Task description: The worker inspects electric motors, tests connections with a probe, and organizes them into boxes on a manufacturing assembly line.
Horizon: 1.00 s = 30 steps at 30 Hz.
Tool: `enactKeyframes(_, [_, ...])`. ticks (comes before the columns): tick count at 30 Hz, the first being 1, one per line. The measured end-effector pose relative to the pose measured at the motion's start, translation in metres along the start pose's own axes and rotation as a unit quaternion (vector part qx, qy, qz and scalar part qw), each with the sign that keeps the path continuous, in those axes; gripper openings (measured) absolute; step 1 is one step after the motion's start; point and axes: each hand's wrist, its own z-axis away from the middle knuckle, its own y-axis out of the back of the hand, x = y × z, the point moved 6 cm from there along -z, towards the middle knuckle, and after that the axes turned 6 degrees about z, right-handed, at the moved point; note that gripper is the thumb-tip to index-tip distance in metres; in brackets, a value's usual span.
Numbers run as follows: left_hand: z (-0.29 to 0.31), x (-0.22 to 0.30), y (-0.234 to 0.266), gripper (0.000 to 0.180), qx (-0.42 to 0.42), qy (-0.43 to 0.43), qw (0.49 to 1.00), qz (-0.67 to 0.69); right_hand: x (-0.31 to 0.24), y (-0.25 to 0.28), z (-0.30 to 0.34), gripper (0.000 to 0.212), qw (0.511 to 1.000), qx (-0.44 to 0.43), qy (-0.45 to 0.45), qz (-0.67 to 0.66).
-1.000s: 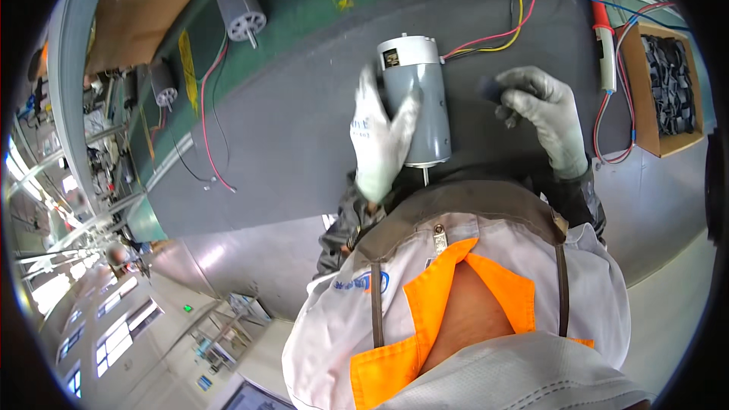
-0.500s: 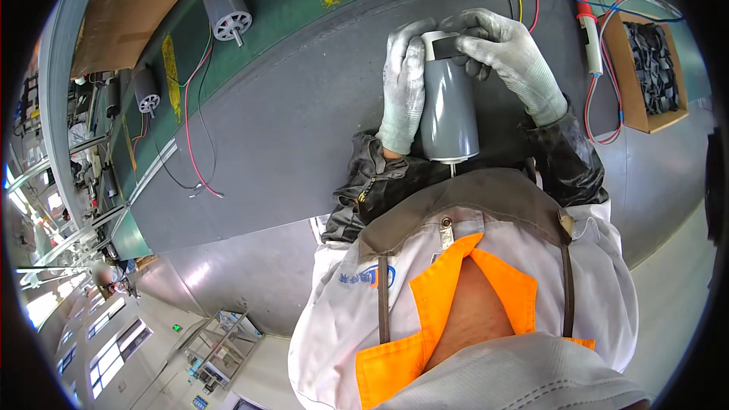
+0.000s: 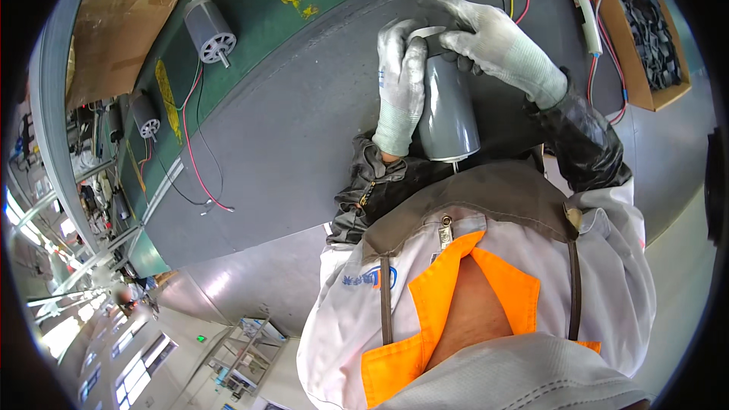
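A grey cylindrical electric motor [image 3: 448, 114] lies in front of me on the dark mat, its shaft pointing toward my apron. My left hand [image 3: 399, 76], in a whitish glove, is closed along its left side near the far end. A curled white strip [image 3: 427, 31] sticks out by that hand's fingertips; whether they pinch it is hard to see. My right hand [image 3: 493, 45], gloved too, is over the motor's far right end. Its forefinger is stretched out and apart from the thumb, while the other fingers curl beside the motor. A dark patch between the hands is mostly hidden.
Two more motors, one larger [image 3: 209, 30] and one smaller [image 3: 144, 115], stand with loose wires on the green surface at left. A cardboard box [image 3: 651, 91] of black parts is at right, beside a red-and-white probe [image 3: 583, 11] and cables. Brown cardboard [image 3: 121, 23] stands far left.
The white-edged dark piece between my hands has lost its flat look, and a white strip now curls up there. My right forefinger has lifted and stretched away from the thumb. The view has shifted slightly.
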Motion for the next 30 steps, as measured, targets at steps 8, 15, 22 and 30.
enactKeyframes(8, [0.001,-0.007,-0.009,0.048,-0.012,0.053,0.997,0.060,0.047,0.009,-0.019,0.061,0.973,-0.212,-0.011,-0.086])
enactKeyframes(15, [0.001,-0.003,-0.013,0.034,-0.010,0.091,0.988,0.127,0.044,0.003,-0.019,0.045,0.976,-0.207,-0.040,-0.053])
enactKeyframes(22, [-0.008,0.014,-0.015,0.023,-0.013,0.003,0.997,-0.072,0.018,0.017,0.008,0.045,0.961,0.044,0.188,0.200])
enactKeyframes(30, [-0.005,0.011,-0.019,0.023,-0.078,-0.074,0.986,-0.128,0.031,-0.020,0.023,0.034,0.957,0.197,0.173,0.123])
